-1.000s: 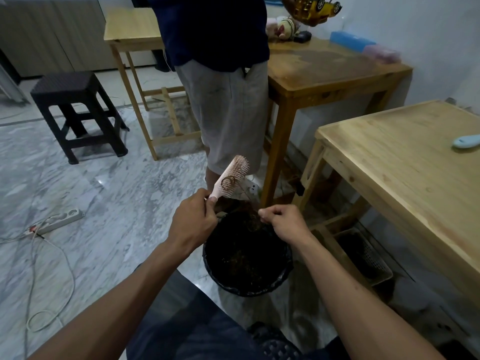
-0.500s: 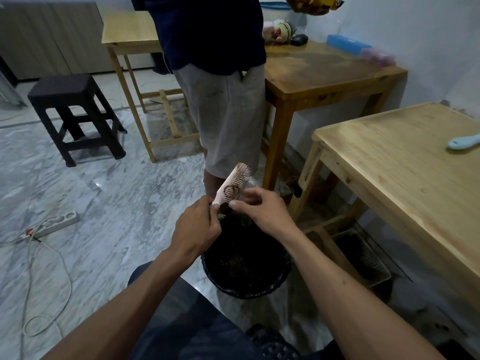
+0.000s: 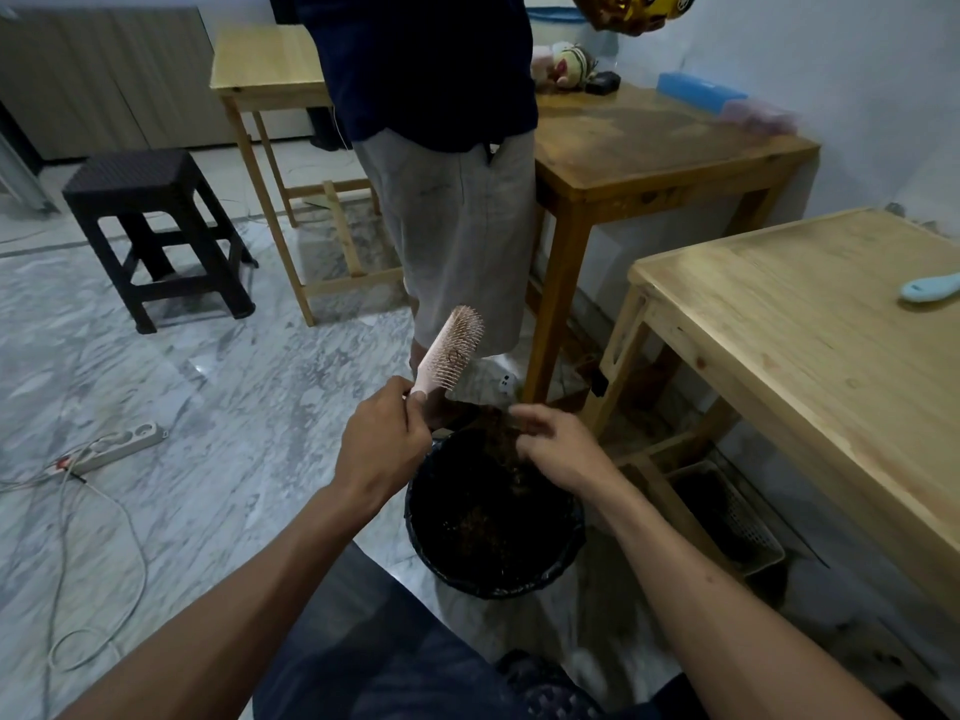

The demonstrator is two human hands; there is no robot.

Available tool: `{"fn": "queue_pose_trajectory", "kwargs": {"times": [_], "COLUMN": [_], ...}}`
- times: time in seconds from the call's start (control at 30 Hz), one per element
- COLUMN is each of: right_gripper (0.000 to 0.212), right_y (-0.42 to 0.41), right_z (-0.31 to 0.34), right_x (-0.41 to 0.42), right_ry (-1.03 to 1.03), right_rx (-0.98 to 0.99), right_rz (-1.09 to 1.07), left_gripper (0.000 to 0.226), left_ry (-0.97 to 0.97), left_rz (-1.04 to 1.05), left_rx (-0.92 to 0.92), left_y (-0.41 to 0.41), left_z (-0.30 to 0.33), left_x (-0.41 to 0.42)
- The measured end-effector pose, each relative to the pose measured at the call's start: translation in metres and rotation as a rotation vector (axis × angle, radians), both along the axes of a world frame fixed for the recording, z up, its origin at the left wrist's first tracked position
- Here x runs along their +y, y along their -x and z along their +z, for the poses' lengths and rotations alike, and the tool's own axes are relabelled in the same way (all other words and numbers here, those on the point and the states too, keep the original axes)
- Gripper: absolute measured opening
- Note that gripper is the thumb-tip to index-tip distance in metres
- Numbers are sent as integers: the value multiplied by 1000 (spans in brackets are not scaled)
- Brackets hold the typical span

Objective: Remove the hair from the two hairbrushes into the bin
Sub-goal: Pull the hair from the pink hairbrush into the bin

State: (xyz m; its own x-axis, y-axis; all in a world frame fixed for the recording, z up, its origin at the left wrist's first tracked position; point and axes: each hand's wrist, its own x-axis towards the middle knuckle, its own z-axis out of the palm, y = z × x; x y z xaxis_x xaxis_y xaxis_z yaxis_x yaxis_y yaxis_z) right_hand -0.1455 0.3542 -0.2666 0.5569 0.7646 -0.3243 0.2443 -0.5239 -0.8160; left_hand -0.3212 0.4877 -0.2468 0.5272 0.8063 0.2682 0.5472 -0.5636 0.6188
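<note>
Right hand (image 3: 558, 449) has come off the pink hairbrush (image 3: 451, 356) since half a second back: it was up at the bristles, now it sits lower, over the far rim of the bin (image 3: 493, 517), apart from the brush. Fingers are curled in loosely and pinched together, blurred; can't tell whether any hair is between them. Left hand (image 3: 382, 449) hasn't shifted: fist closed around the brush handle, head sticking up and away from the knuckles, tilted right, bristles facing the right hand. A small dark tangle of hair still shows in the bristles near mid-head. Handle is fully hidden inside the fist. Bin is directly below and between both hands, black liner, dark contents too murky to make out. Second hairbrush (image 3: 930, 288), light blue, lies on the wooden table (image 3: 810, 356) well off to the right of the right hand, cut off by the frame edge. Another person (image 3: 441, 148) stands just beyond the brush, visible torso to legs only.
</note>
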Motion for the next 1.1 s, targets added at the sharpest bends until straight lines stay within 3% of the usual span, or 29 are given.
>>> {"fn": "queue_pose_trajectory", "kwargs": {"times": [0.07, 0.2, 0.33, 0.53, 0.6, 0.7, 0.8, 0.87, 0.97, 1.07, 1.1], "right_gripper": [60, 20, 25, 14, 13, 8, 39, 56, 61, 81, 76], "right_y": [6, 11, 15, 9, 7, 6, 6, 5, 4, -1, -2], "right_z": [16, 35, 25, 8, 2, -5, 2, 12, 29, 35, 35], "right_x": [6, 18, 20, 4, -4, -11, -9, -2, 10, 16, 17], "right_ry": [-145, -296, -336, -310, -238, -142, -3, -30, -182, -256, -269], "right_rx": [74, 299, 391, 290, 205, 116, 72, 85, 168, 224, 226], "right_rz": [-8, -10, -76, -140, -109, -20, 105, 77, -83, -149, -151], "left_gripper": [18, 16, 17, 15, 17, 16, 15, 16, 18, 21, 23], "left_ry": [4, 26, 38, 73, 110, 110, 79, 55, 36, 27, 21], "left_rz": [-37, -182, -201, -62, 24, -4, -66, -96, -145, -193, -211], "left_rx": [-1, -11, -27, 3, -56, -51, -35, -26, -2, 0, -1], "left_y": [-2, -4, -2, 3, 4, 4, 2, 2, 4, 8, 9], "left_z": [-1, -1, -1, -6, -6, -2, 2, 3, -1, -1, 0], "left_x": [-2, -10, -11, -4, 2, 4, -2, -5, -6, -7, -8]}}
